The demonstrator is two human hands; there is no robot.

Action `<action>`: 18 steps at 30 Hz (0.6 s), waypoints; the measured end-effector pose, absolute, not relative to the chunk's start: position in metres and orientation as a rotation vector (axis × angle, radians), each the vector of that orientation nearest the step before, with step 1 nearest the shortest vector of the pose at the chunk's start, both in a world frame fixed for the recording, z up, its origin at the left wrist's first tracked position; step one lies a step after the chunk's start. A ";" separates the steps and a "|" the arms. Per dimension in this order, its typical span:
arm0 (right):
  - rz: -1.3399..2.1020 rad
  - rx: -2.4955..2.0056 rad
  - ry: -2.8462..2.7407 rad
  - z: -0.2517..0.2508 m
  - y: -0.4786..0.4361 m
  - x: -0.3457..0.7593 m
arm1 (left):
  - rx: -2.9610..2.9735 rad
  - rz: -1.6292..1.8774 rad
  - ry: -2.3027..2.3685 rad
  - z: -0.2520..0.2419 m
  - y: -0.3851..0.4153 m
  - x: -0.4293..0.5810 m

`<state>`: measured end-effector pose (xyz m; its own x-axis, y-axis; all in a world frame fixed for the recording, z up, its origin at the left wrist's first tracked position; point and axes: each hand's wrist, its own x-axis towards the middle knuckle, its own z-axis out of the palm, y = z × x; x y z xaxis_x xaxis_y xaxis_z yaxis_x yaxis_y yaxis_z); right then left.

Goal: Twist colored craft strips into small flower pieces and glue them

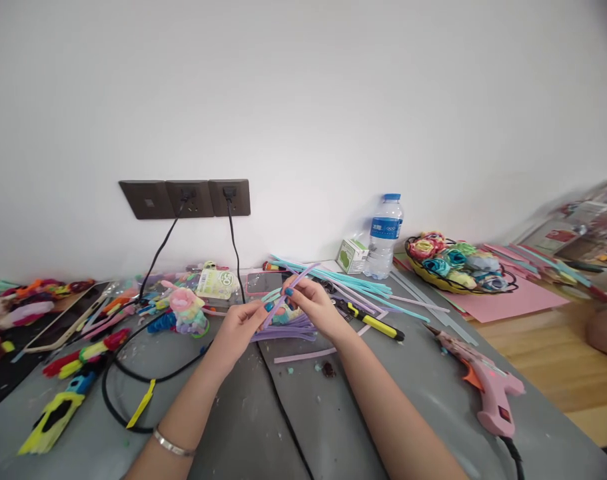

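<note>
Both of my hands meet over the middle of the grey table, closed on a purple pipe cleaner (307,271) that slants up to the right. My left hand (246,325) pinches its lower part between thumb and fingers. A little higher, my right hand (313,303) grips it near the upper part. Beneath the hands lies a bundle of purple pipe cleaners (288,331). Turquoise pipe cleaners (353,283) spread out just behind and to the right. A yellow-and-black utility knife (376,321) rests right of my right hand.
A pink glue gun (488,387) lies at the right, its cord running off the front. Behind stand a water bottle (384,237), a small box (352,256) and a basket of fabric-like flowers (458,267). A black cable (278,393) crosses the table; pipe-cleaner crafts (186,310) crowd the left.
</note>
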<state>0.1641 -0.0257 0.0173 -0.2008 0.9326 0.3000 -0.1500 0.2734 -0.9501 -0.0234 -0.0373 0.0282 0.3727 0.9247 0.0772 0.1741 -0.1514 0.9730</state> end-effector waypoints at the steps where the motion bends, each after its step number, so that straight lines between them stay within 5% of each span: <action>1: 1.204 -0.773 -1.387 0.017 -0.025 0.166 | 1.528 0.883 1.015 0.030 -0.039 -0.024; 18: 1.341 -0.603 -1.332 0.008 -0.023 0.161 | 1.125 0.822 0.917 0.030 -0.040 -0.019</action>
<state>0.1607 -0.0233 0.0083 -0.2721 0.9049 0.3274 -0.3330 0.2307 -0.9143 -0.0188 -0.0399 0.0300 0.4023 0.8971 -0.1825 -0.0838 0.2346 0.9685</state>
